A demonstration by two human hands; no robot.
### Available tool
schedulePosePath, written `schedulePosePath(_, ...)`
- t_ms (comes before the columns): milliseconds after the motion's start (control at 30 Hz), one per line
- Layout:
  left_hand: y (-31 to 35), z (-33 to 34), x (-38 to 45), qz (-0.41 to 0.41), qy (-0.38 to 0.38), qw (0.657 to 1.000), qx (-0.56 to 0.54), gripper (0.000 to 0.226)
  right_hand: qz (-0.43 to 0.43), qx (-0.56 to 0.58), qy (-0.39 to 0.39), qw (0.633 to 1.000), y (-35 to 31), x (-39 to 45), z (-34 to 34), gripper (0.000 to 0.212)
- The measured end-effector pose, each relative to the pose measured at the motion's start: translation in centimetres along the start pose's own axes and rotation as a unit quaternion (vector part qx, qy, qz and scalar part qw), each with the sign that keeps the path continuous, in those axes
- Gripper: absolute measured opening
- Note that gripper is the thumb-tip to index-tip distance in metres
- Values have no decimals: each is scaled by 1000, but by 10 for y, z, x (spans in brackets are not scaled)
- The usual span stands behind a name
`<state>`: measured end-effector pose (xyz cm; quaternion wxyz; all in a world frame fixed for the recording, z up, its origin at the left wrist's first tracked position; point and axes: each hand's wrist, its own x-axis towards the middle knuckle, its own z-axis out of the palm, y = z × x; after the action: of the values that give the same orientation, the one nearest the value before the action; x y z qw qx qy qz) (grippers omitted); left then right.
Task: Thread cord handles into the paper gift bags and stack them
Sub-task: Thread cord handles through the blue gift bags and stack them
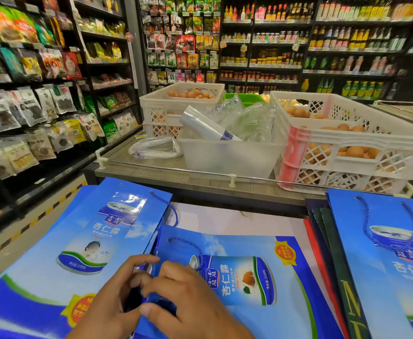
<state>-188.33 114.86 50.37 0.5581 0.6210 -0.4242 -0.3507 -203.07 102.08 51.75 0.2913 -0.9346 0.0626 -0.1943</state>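
Right now I'm working at the top edge of the middle bag (237,277), the flat blue one lying straight under me, and everything else I'm placing off that bag. My left hand (112,294) is curling in from the bag's left side, fingers bent round the dark blue stuff at its corner, and my right hand (185,297) is pinching down on the same spot, thumb tip pressing from below. Whether it's the cord end or the folded lip I'm actually holding, I can't tell; my knuckles are covering it.

One end of the cord handle (195,250) is already sitting through the upper hole of this bag, so I'm judging the free end is what needs feeding. To do it cleanly I'm wanting the lip held flat, the tip kept twisted tight and pushed straight through, not at a slant.

Room is getting tight. Left of the middle bag the left stack (78,241) is overlapping its edge, one corded loop trailing across. Right of it the finished pile (384,253) is fanning out, handles on top. Beyond the bag's far edge the shelf lip (200,182) is carrying a clear tub (230,157) and egg crates (347,143), so lifting forward risks a knock; sliding sideways to the right looks safer.
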Motion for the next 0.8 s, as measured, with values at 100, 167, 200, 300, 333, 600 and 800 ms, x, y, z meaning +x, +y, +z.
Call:
schedulePosePath(100, 0, 1, 1, 0, 7, 1000, -18, 64, -9, 0, 18, 1000, 0, 0, -2, 25)
schedulePosePath(167, 1, 3, 0, -6, 4, 999, -32, 58, -11, -3, 23, 1000, -2, 0, -4, 24)
schedulePosePath(200, 2, 3, 0, -7, 5, 999, -35, 53, -11, -4, 26, 1000, -3, 0, -5, 24)
schedulePosePath(300, 5, 0, -1, 6, 1, 1000, -23, 32, -11, -10, 30, 999, -6, 0, -5, 24)
schedulePosePath(333, 6, -2, 0, 7, -1, 1000, -10, 26, -10, -12, 30, 999, -6, 0, -5, 25)
schedulePosePath(600, 7, -7, 2, -3, -31, 999, 34, 29, -26, -28, 57, 998, -7, -1, -3, 23)
schedulePosePath(800, 9, -4, 1, 1, -23, 999, 31, 18, -37, -2, 44, 998, -2, -2, -5, 21)
